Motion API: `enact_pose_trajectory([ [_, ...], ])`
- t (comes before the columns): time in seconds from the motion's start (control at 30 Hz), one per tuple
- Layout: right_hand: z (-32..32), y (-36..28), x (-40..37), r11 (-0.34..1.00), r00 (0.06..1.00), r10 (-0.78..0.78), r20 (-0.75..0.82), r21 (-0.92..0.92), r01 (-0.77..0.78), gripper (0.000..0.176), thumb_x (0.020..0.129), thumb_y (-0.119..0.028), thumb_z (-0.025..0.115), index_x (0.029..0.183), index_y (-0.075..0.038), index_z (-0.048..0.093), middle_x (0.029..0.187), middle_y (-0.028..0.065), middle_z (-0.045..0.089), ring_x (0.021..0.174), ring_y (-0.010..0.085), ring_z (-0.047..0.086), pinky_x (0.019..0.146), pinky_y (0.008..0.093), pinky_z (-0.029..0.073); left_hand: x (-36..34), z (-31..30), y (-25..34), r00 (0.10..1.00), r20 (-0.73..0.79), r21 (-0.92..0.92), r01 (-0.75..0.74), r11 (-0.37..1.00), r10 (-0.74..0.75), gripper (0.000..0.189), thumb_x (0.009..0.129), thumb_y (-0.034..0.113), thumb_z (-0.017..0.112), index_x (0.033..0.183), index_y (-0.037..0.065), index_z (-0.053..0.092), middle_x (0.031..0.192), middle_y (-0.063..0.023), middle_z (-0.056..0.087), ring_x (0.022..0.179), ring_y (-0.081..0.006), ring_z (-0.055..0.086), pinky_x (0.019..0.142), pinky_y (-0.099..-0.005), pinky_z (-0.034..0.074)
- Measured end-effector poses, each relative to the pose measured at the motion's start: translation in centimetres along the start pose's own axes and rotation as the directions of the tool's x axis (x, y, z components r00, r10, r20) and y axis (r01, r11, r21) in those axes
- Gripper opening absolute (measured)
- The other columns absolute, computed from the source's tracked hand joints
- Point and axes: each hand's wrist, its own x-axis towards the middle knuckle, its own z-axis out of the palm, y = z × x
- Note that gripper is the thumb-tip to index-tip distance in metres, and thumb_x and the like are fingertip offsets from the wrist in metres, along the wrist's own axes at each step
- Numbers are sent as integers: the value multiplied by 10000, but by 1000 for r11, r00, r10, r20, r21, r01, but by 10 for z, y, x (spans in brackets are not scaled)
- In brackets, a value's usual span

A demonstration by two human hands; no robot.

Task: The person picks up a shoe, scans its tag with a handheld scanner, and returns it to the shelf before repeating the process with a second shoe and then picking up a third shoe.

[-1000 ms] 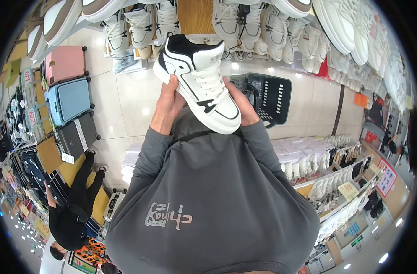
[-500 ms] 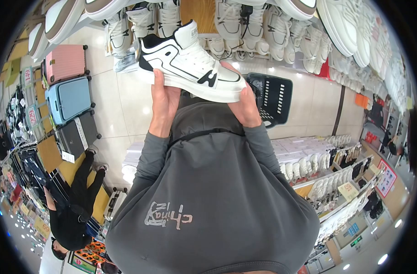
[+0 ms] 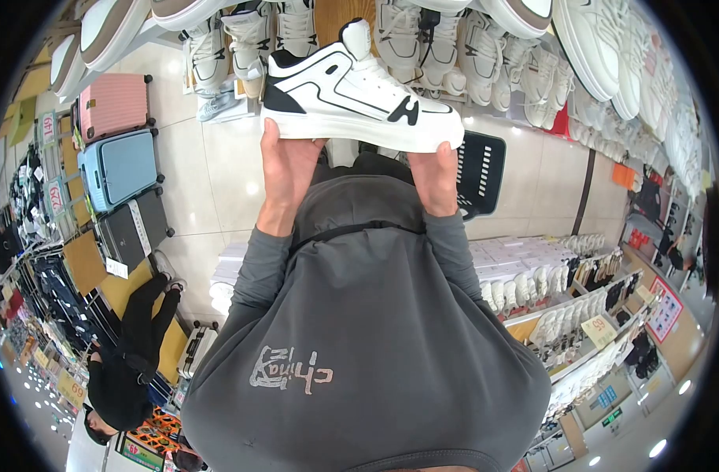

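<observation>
A white high-top sneaker (image 3: 352, 98) with black trim and white laces is held up between my two hands, its side turned toward me. My left hand (image 3: 289, 165) grips the heel end from below, thumb against the sole. At the toe end my right hand (image 3: 436, 175) holds the sole, its thumb on the front edge. Most fingers of both hands are hidden beneath the shoe. Just behind it stand display sneakers (image 3: 401, 39) in white with dark lines.
A dark plastic basket (image 3: 482, 169) is on the tiled floor beside my right hand. Pink (image 3: 114, 108) and blue suitcases (image 3: 119, 171) stand to the left. A person in black (image 3: 123, 385) is at lower left. Shoe racks (image 3: 588, 311) fill the right side.
The sneaker has moved up and to the right and now lies more level, its side facing me more squarely. My right hand has shifted from around the toe to beneath it.
</observation>
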Motion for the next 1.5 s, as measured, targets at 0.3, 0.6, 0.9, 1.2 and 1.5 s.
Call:
enact_pose_trajectory([
  [0.3,-5,-9,11,995,993,-80,-85,52,84,665,1050,-512,512,1535,-75,384,1543,89,458,1453,252,416,1215,439,315,-3,-9,5,997,23,202,66,977,-72,660,1057,480,483,1522,20,393,1491,-114,518,1361,-240,515,1164,-428,382],
  [0.6,-1,-11,17,987,977,-133,-169,-107,116,623,1075,-526,452,1499,-72,419,1491,80,495,1413,233,439,1204,418,297,-12,-17,2,994,34,316,86,945,-101,755,1003,483,593,1539,3,364,1516,-113,488,1413,-233,462,1201,-415,333],
  [0.9,-5,-19,22,999,972,-23,-236,26,30,585,1073,-482,466,1478,-60,448,1448,83,550,1364,239,508,1153,415,382,-21,-38,-1,970,41,468,193,862,-240,709,928,213,762,1481,-65,417,1421,-130,561,1336,-189,506,1144,-342,374],
  [1.2,-5,-21,23,1000,955,4,-297,-19,-10,500,1091,-394,462,1445,-42,486,1406,92,592,1321,230,553,1128,415,408,-31,-14,1,933,93,610,222,760,-348,768,812,44,854,1457,-31,444,1366,-101,606,1231,-162,590,1060,-318,471],
  [1.5,-12,-12,20,993,968,-34,-249,-118,4,453,1058,-266,576,1405,14,499,1328,100,598,1223,200,561,1070,359,425,-31,-7,4,925,132,702,167,692,-357,763,795,59,863,1445,-26,474,1360,-94,609,1243,-159,570,1066,-326,467],
])
